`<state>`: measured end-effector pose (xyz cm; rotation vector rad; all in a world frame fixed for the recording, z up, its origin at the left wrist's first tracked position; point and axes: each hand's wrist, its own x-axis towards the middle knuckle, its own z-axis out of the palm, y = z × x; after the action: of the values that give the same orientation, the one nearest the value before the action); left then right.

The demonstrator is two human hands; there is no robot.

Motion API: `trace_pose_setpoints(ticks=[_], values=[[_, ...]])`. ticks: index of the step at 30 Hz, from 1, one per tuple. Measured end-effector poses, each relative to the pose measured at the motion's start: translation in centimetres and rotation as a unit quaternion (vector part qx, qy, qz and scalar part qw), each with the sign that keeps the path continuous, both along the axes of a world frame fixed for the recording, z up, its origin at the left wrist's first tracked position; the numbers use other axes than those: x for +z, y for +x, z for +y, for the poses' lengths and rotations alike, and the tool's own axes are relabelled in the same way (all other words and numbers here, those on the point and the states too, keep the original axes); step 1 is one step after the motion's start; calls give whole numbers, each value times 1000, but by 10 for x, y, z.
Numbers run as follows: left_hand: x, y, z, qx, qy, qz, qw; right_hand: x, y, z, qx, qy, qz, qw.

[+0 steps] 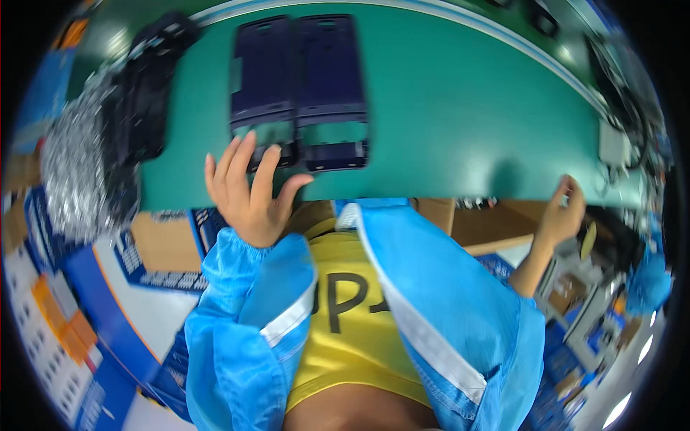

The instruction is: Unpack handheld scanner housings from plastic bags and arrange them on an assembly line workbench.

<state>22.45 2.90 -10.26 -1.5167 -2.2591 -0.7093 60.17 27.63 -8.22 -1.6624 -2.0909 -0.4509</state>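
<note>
Two dark purple-black plastic housings lie side by side on the green work table, each a long panel with a rectangular opening towards its near end. My left hand [248, 190] is open with fingers spread. Its fingertips reach over the near end of the left housing [263, 68]; whether they touch it cannot be told. The right housing [330, 72] lies just beyond that hand's thumb, with no hand on it. Far to the right, at the table's front edge, my right hand [563, 215] is closed in a pinch. Whatever its fingertips hold, if anything, is too small and blurred to name.
Black plastic parts [147, 93] are piled at the table's left end, beside clear plastic wrapping [83, 161]. A white box with cables [614, 144] stands at the right end of the green table [460, 93]. Below the front edge is a brown open compartment [496, 226].
</note>
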Motion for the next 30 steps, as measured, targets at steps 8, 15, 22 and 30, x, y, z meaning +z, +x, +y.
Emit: trace_pose_setpoints(ticks=[8, 15, 22, 30], values=[[-2, -17, -3, -50, -52, -1, 997, 2, -226, -66, 672, -162, -88, 717], [41, -40, -8, -15, 73, 28, 997, 22, -227, -23, 736, -48, 41, 674], [19, -175, 158, -15, 195, 47, 980, 46, -374, 107, 654, 168, 11, 738], [-63, -223, 256, 96, -25, -51, 994, -43, -453, 170, 584, 32, -122, 802]])
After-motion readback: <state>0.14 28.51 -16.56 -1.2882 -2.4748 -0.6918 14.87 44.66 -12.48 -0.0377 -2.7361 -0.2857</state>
